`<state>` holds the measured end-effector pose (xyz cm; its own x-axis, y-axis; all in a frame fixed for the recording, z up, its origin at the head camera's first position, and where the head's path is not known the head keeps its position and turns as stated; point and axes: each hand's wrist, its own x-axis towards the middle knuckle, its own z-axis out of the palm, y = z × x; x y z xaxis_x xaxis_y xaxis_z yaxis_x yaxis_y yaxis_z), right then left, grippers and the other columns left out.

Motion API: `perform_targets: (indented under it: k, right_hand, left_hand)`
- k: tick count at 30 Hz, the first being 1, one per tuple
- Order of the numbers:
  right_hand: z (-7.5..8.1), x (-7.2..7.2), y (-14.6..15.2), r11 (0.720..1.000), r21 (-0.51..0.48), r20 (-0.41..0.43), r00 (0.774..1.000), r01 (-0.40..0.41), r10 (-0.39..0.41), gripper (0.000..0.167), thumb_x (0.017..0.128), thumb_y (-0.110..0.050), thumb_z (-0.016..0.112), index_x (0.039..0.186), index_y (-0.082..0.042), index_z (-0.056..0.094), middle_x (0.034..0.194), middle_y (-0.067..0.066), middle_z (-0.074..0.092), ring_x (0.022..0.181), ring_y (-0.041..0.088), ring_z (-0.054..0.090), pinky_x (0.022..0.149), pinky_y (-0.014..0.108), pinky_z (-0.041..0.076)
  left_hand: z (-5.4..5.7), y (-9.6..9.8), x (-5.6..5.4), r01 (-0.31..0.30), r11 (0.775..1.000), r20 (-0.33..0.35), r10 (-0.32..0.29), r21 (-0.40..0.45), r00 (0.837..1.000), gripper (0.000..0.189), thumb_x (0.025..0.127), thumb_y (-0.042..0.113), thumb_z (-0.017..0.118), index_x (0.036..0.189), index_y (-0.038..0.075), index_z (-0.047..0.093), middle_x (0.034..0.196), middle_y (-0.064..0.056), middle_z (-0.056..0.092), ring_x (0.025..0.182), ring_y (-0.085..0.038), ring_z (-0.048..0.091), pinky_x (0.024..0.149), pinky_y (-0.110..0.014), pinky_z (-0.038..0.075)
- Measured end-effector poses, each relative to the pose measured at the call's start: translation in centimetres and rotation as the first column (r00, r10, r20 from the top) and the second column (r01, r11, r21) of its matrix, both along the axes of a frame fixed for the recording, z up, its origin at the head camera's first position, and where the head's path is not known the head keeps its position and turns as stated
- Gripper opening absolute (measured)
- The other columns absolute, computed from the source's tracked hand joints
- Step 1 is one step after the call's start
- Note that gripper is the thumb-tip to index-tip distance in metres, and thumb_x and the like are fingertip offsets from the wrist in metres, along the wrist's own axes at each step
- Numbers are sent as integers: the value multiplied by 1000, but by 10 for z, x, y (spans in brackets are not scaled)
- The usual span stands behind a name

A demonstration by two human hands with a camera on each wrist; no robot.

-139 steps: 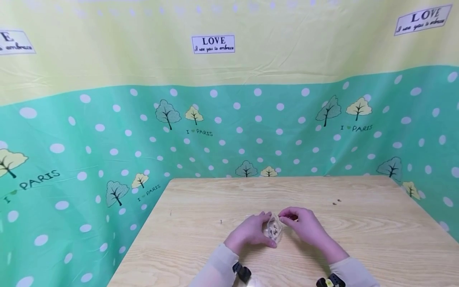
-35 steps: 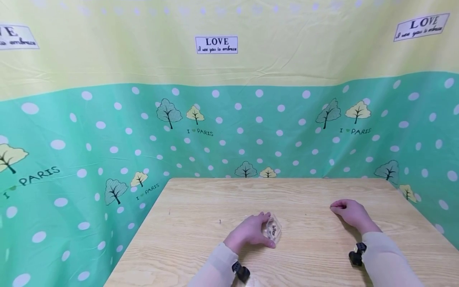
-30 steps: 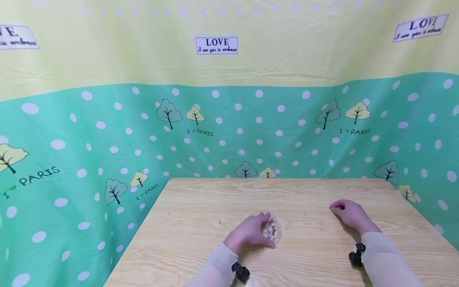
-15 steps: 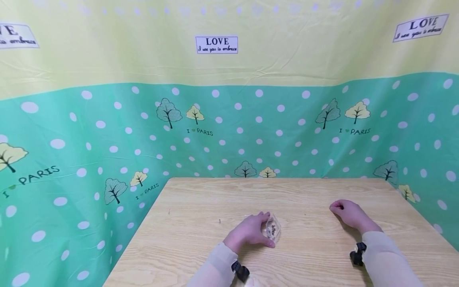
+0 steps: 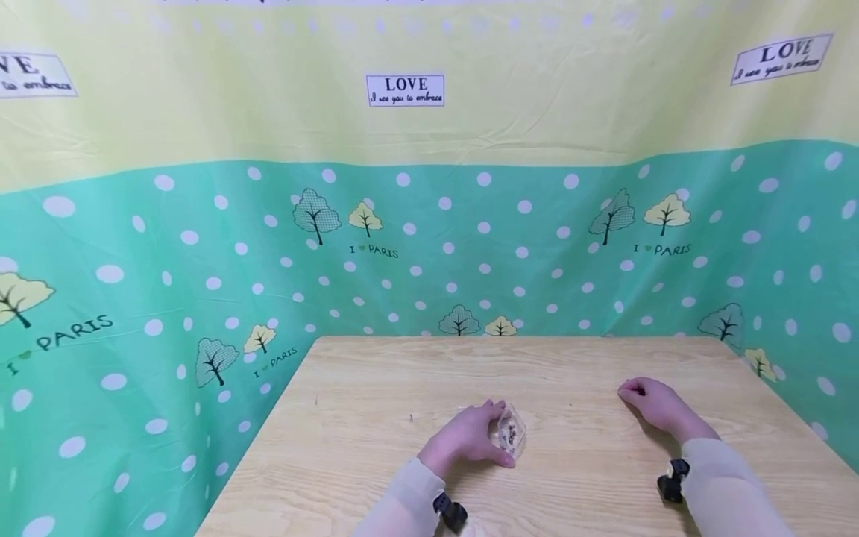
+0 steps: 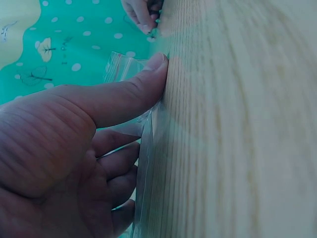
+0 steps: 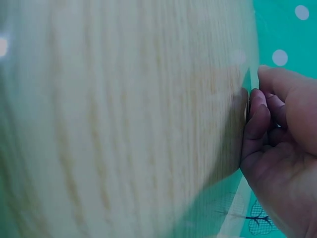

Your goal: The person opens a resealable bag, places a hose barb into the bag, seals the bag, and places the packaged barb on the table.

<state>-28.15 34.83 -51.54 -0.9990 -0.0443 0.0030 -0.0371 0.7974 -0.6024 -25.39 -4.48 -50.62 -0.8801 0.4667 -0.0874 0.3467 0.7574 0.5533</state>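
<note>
A clear plastic zip bag (image 5: 520,441) lies open-mouthed on the wooden table, with several small dark pieces (image 5: 511,432) inside. My left hand (image 5: 470,435) grips its left side, thumb at the near edge and fingers at the far edge. In the left wrist view, the see-through bag top (image 6: 119,67) sticks up behind the thumb. Further right, my right hand (image 5: 658,406) rests low at the tabletop with fingers curled and fingertips together. A tiny dark piece (image 6: 152,33) shows at those fingertips in the left wrist view; most of it is hidden.
On the light wooden table (image 5: 376,477), a tiny dark bit (image 5: 411,418) lies left of the bag, and a speck (image 5: 570,405) lies between the hands. Something whitish shows at the near edge, by the left wrist camera (image 5: 450,513). A green and yellow curtain (image 5: 403,224) surrounds the table.
My right hand has gone from the bag's mouth to the right, where two small dark pieces lay uncovered; it has stayed there for the last second. The left hand keeps hold of the bag.
</note>
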Motion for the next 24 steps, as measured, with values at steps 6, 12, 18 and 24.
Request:
perform_targets:
  k: [6,12,18,24]
  right_hand:
    - [-1,2,1,1000,-13,6,1000,2,-2,46,113,-28,51,129,15,58,132,40,58,126,59,53,107,71,45]
    - [0,7,-1,999,-37,-1,1000,6,-6,50,114,-30,50,131,16,57,138,43,54,130,62,49,109,72,42]
    - [1,14,-6,996,-89,29,999,15,-12,54,115,-32,48,135,17,55,141,43,52,134,61,47,112,72,40]
    - [8,16,-17,988,-150,56,998,25,-17,59,115,-35,46,140,19,51,136,38,58,130,56,52,108,68,46]
  left_hand:
    - [0,-1,1,-1,1000,6,1,12,1000,109,71,40,100,163,16,47,167,-12,43,150,-42,44,124,-56,36]
    - [-2,-1,1,6,1000,-4,-6,27,1000,109,70,40,100,162,15,48,167,-13,44,150,-41,44,124,-57,35]
    - [-4,-1,2,16,999,3,-16,32,1000,109,70,39,100,162,14,48,165,-17,45,148,-43,46,123,-58,37]
    - [0,-1,2,17,999,-1,-17,46,1000,107,70,37,100,161,12,49,165,-16,45,149,-43,46,123,-58,37]
